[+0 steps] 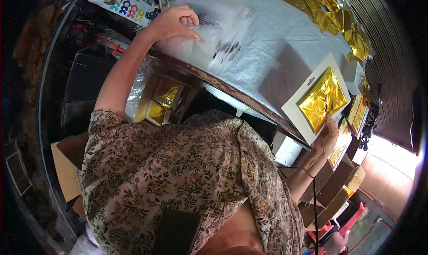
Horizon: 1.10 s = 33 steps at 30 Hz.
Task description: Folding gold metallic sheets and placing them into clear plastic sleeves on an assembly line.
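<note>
My right hand (327,141) grips the lower edge of a white card (292,107) with a hanging slot and a shiny gold foil packet (323,99) on its face. The card is held up, tilted, beside the table's right end. At the far left of the table, my left hand (174,24) is over a stack of clear plastic sleeves (227,21) with dark printed marks. Its thumb stands apart from the curled fingers, and I see nothing between them.
Crumpled gold foil packets (332,14) lie along the table's far right edge. A silvery sheet (276,41) covers the table. Below stand a cardboard box (67,170) on the left, a box with gold packets (162,103), and more cartons (332,188) on the right. A thin black cable (316,210) hangs there.
</note>
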{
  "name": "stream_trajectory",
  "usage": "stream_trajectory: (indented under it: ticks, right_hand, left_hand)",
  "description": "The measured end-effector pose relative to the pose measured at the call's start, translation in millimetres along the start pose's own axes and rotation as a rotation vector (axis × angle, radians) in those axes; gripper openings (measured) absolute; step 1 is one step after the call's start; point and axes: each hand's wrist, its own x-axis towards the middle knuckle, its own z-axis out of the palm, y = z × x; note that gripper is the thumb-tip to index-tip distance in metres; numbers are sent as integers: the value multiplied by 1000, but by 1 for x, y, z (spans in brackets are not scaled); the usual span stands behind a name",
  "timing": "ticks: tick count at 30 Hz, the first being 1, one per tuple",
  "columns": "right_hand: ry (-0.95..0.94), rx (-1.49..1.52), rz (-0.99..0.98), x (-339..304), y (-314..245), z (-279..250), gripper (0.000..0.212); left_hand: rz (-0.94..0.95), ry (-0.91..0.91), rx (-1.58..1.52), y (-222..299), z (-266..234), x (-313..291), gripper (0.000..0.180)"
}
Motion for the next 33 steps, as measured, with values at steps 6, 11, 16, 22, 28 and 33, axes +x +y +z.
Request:
stream_trajectory:
  ticks: [6,11,16,22,28,33]
  right_hand:
    - [-5,-24,27,-11,-2,34,20]
    - [16,-42,-1,-7,5,33,21]
    - [-45,-43,4,1,11,10,31]
    - [-81,14,28,8,18,-8,34]
    - [-58,52,78,9,11,-7,44]
    - [76,82,27,4,2,-9,26]
  left_hand:
    - [-5,-6,-22,-4,3,-5,27]
    - [-87,-31,-144,2,5,-11,26]
    - [131,8,55,5,11,-11,24]
    - [104,-25,74,-6,10,-10,20]
    - [-158,-85,-162,1,-4,-5,16]
    - [-97,152,42,59,-25,30,23]
